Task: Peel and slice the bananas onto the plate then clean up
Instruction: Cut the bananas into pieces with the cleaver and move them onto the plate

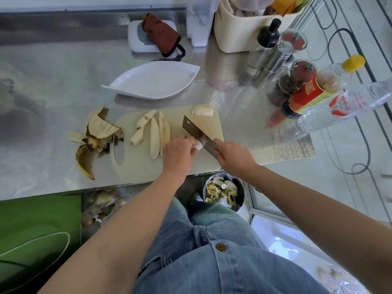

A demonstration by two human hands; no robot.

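On the cream cutting board (pixel 140 166), my left hand (pixel 179 152) pins down a peeled banana piece (pixel 199 145) with curled fingers. My right hand (pixel 233 155) grips the handle of a cleaver (pixel 194 128), whose blade rests on that piece. Several long peeled banana strips (pixel 154 134) lie on the board's middle. A short stack of cut slices (pixel 202 111) sits at the board's far right corner. The white leaf-shaped plate (pixel 154 80) behind the board holds nothing. Banana peels (pixel 95 139) lie on the steel counter left of the board.
Bottles and spice jars (pixel 307 92) crowd the counter's right side. A cream bin (pixel 244 30) and a red cloth on a white box (pixel 159 35) stand at the back. A waste bin with scraps (pixel 222 192) sits on the floor below the counter edge.
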